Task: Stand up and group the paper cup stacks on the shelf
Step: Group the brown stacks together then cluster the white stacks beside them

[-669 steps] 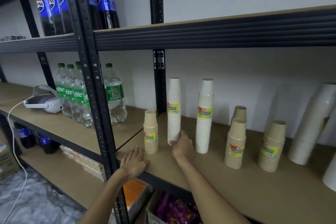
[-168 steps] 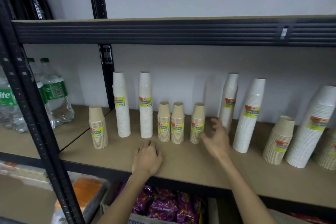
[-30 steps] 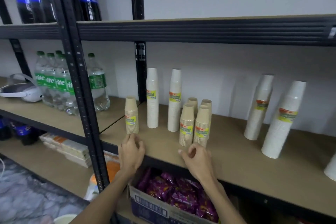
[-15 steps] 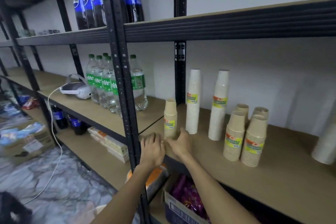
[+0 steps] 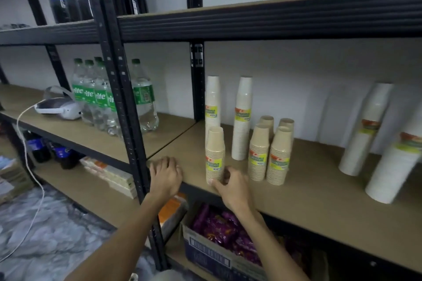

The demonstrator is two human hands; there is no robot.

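While my left hand [image 5: 165, 175] rests relaxed on the shelf [image 5: 319, 194], my right hand [image 5: 230, 187] holds the short brown cup stack [image 5: 214, 155].
This hand curls round its base; the stack stands upright at the front edge, just left of four other brown stacks [image 5: 259, 155].

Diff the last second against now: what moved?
The right hand left the four grouped brown stacks, took hold of the lone brown stack at its base and slid it right, in front of a white stack. The left hand stays on the shelf edge; white stacks unmoved.
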